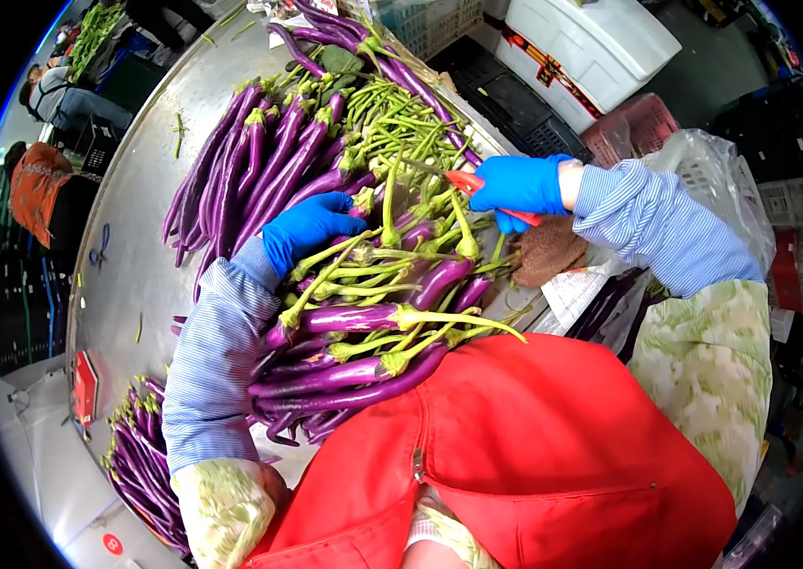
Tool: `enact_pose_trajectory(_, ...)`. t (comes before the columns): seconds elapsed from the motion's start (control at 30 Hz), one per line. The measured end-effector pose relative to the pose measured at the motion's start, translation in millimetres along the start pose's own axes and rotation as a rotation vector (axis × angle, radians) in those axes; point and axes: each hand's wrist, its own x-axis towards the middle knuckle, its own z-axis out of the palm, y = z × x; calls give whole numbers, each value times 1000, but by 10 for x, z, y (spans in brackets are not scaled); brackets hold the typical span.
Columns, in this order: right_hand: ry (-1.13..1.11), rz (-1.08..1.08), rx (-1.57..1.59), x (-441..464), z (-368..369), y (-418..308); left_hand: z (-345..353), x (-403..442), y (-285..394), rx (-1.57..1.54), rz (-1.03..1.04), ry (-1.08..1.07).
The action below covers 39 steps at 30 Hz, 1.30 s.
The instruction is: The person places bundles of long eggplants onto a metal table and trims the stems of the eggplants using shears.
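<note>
My left hand (311,228), in a blue glove, is closed around the stem end of a purple eggplant (360,201). My right hand (521,188), also gloved in blue, grips a red-handled cutting tool (463,181). Its thin blade points left toward the stems; whether it is a knife or scissors is unclear. Long-stemmed eggplants (349,375) are heaped below and between both hands. Beyond my left hand lies a row of eggplants with short stems (259,166). Cut green stems (392,119) form a pile just past the hands.
The metal table (127,275) carries more eggplants (141,455) at its lower left and small scissors (99,245). A white box (591,47), a dark crate (506,100) and a pink basket (631,128) stand beyond its right edge. A person (70,95) sits at upper left.
</note>
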Motion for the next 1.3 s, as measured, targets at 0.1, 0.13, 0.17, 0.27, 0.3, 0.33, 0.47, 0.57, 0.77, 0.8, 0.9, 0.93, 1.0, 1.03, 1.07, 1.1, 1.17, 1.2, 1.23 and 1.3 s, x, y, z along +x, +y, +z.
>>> enact_pose_trajectory(0.1, 61, -27, 88, -192, 22, -12, -15, 40, -17, 30, -6, 1)
enact_pose_trajectory(0.13, 10, 11, 103, -262, -48, -29, -27, 47, -19, 57, -10, 6)
enact_pose_trajectory(0.17, -12, 77, 101, -362, -100, -95, -39, 61, -14, 90, -42, 16)
enact_pose_trajectory(0.27, -189, 186, 176, -479, -246, -185, -42, 80, 42, 198, -109, 52)
enact_pose_trajectory(0.3, -192, 238, 157, -451, -266, -206, -45, 70, 46, 166, -109, 59)
enact_pose_trajectory(0.33, -193, 290, 137, -407, -283, -253, -50, 58, 47, 133, -109, 66)
enact_pose_trajectory(0.47, -363, 377, -38, -192, -419, -459, -37, -21, 61, -53, -101, 57)
enact_pose_trajectory(0.57, -399, 404, -113, -83, -440, -561, -34, -47, 77, -28, -111, 84)
enact_pose_trajectory(0.77, -313, 376, -154, 99, -342, -526, 32, -95, 154, -43, -79, 89)
enact_pose_trajectory(0.8, -274, 380, -162, 95, -293, -547, 31, -95, 144, -43, -79, 97)
enact_pose_trajectory(0.9, -177, 297, -101, 35, -154, -489, -6, -39, 73, -27, -66, 96)
enact_pose_trajectory(0.93, -147, 249, -126, 17, -71, -436, -74, 35, -12, -16, -55, 79)
enact_pose_trajectory(1.0, -116, 164, -158, 45, 15, -283, -98, 37, -19, 39, -49, 66)
enact_pose_trajectory(1.03, -77, 142, -228, -21, 41, -271, -48, -58, 97, 83, -57, 69)
enact_pose_trajectory(1.07, -9, 87, -129, -82, 72, -188, -24, -117, 165, 126, -62, 77)
enact_pose_trajectory(1.1, 55, 28, -32, -121, 80, -63, -49, -147, 161, 105, -24, 73)
enact_pose_trajectory(1.17, 100, -6, 134, -133, 28, 197, -35, -414, 299, 52, 166, 115)
enact_pose_trajectory(1.2, 76, -8, 219, -223, 6, 219, -108, -524, 304, 92, 187, 79)
enact_pose_trajectory(1.23, 51, -7, 302, -331, -16, 223, -127, -696, 339, 128, 204, 61)
enact_pose_trajectory(1.3, 79, -73, 483, -541, 33, 308, -182, -953, 253, 186, 239, 46)
